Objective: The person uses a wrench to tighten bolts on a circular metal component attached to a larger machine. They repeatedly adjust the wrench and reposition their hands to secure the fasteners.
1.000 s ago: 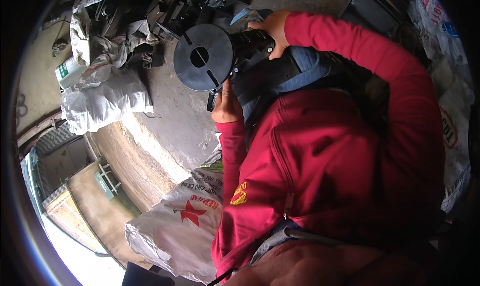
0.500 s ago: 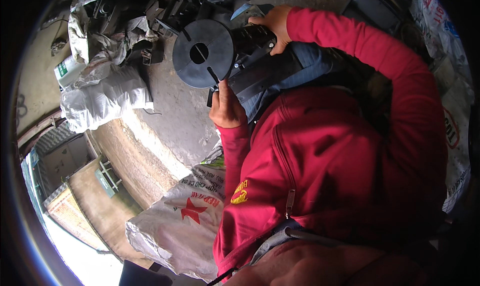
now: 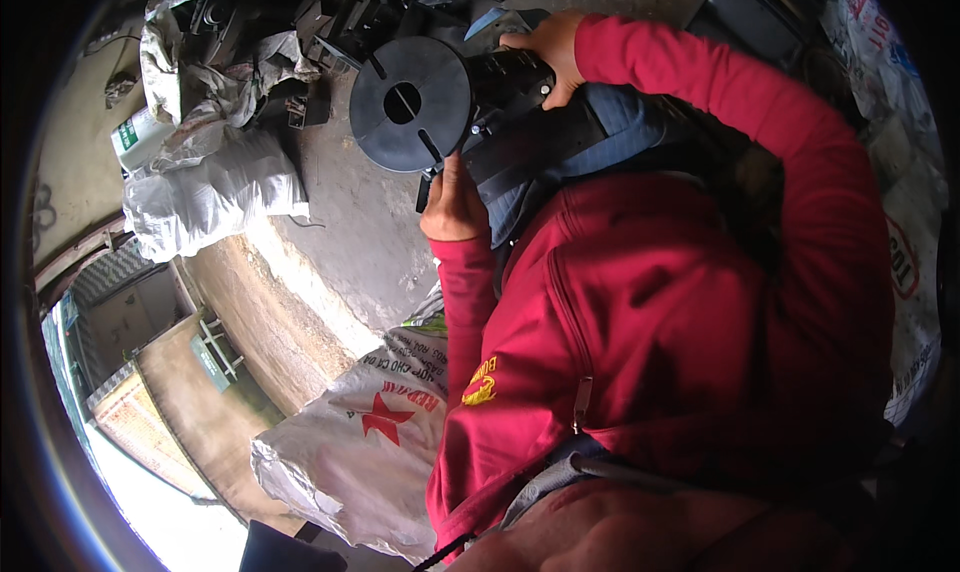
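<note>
I see the left hand [image 3: 455, 207] touching a smooth, slotted black disc [image 3: 440, 92], its grip unclear. The right hand [image 3: 556, 50] clamps a dark part [image 3: 505, 80].

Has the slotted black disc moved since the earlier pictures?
No: the slotted black disc holds about the same place against the white bundle at left, with no clear shift.

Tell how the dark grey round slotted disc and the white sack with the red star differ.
The dark grey round slotted disc is flat and circular; the white sack with the red star is creased and irregular.
The disc looks smaller than the sack.
The left hand is at the disc's rim; neither hand touches the sack.
Both sit in the picture's left half.
</note>
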Demonstrator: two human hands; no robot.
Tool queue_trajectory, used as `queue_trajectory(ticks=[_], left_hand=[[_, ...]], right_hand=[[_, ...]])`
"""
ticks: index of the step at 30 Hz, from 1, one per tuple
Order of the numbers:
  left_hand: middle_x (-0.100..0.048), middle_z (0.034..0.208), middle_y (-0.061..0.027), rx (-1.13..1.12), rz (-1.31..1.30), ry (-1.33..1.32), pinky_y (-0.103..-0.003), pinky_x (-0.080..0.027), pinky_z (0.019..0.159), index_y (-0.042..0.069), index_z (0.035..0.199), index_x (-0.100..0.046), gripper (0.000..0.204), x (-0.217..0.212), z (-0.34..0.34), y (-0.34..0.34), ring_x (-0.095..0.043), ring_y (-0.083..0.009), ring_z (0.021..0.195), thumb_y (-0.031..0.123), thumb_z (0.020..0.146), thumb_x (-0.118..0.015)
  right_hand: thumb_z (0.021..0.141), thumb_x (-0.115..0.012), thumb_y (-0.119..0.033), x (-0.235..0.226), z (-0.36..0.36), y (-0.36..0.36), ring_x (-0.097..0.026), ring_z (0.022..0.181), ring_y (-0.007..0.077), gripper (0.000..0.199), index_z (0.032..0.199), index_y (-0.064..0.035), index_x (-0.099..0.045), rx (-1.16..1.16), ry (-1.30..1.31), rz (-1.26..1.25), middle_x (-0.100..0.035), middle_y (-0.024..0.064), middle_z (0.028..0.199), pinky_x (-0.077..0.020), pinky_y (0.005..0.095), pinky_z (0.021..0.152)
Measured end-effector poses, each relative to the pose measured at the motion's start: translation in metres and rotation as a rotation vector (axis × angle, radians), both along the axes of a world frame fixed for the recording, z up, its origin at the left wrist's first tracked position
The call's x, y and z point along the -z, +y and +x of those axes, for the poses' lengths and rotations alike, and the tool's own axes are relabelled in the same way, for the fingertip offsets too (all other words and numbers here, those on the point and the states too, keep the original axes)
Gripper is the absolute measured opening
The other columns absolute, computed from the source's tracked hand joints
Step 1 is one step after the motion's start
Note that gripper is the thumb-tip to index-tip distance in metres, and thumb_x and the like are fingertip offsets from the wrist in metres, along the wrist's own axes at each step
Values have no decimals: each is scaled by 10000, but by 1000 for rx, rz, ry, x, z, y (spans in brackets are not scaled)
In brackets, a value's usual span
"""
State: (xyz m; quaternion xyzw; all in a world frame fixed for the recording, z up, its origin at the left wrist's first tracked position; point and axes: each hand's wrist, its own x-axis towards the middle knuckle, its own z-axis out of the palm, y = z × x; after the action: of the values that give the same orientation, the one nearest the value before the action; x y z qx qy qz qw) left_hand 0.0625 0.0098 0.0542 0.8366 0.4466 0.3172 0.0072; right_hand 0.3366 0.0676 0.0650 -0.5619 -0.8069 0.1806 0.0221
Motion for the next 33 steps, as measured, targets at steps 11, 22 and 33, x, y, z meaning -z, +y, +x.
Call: queue_trajectory(ticks=[11, 22, 33], left_hand=[[-611, 743, -141, 99, 68, -88, -372, -458, 486, 148, 1178, -601, 389, -9, -1, 8, -588, -308, 552, 15, 812, -585], [-596, 738, -129, -9, -52, 114, -379, -442, 472, 204, 1259, -549, 514, 9, 4, 0, -573, -290, 526, -7, 791, -567], [-611, 756, -132, -3, -63, 146, -374, -462, 487, 159, 1228, -577, 498, 10, -1, -8, -577, -289, 526, -27, 766, -568]], right_hand=[[523, -770, -461, 3, 1, -1, -640, 716, 333, 864, 1220, -128, -382, -20, 47, 10, -645, 115, 736, -503, 425, 660], [512, -770, -493, 9, 0, -2, -647, 753, 320, 1002, 1333, -122, -332, -3, -8, 30, -656, 122, 787, -517, 399, 673], [514, -771, -471, 11, -5, -1, -646, 751, 329, 939, 1281, -129, -351, -4, 39, 81, -656, 120, 774, -516, 411, 687]])
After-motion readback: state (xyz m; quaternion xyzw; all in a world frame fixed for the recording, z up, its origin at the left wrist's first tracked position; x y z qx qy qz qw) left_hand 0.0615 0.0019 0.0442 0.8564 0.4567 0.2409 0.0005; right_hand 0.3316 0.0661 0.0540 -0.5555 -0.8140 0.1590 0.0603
